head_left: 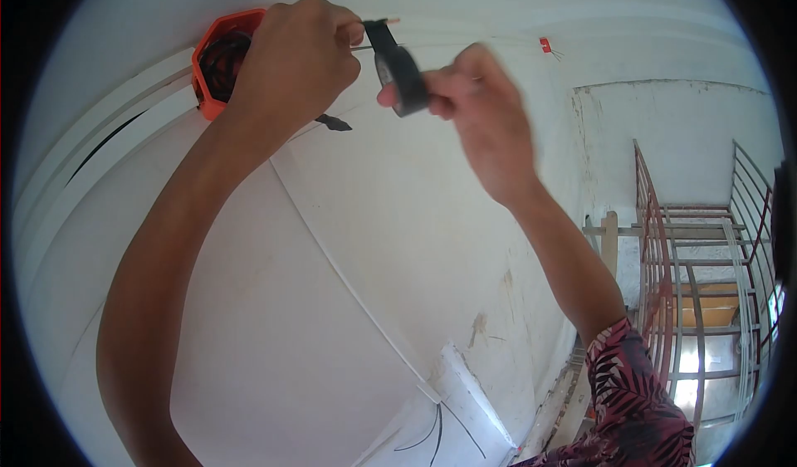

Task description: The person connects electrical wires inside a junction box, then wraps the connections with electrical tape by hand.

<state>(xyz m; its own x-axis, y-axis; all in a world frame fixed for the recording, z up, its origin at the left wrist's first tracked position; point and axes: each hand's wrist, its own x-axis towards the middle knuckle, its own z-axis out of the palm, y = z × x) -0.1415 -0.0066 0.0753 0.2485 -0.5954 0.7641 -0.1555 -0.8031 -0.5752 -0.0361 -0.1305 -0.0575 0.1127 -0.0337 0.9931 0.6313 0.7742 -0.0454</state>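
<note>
My left hand (303,60) is raised in front of an orange junction box (202,81), partly covering it. Its thumb and forefinger pinch a thin wire, whose bare copper tip (393,20) pokes out to the right. A strip of black tape wraps around that wire and runs down to a roll of electrical tape (408,83). My right hand (490,122), slightly blurred, grips the roll between its fingers. Dark coiled wires (222,64) fill the box. Below my left wrist, a black wrapped wire end (335,123) sticks out.
A small red box (545,45) with short wires sits in the pale wall. Loose dark wires (438,421) hang near the bottom. At right stands a reddish metal frame (664,251) with bars. White moulding (108,127) curves along the left.
</note>
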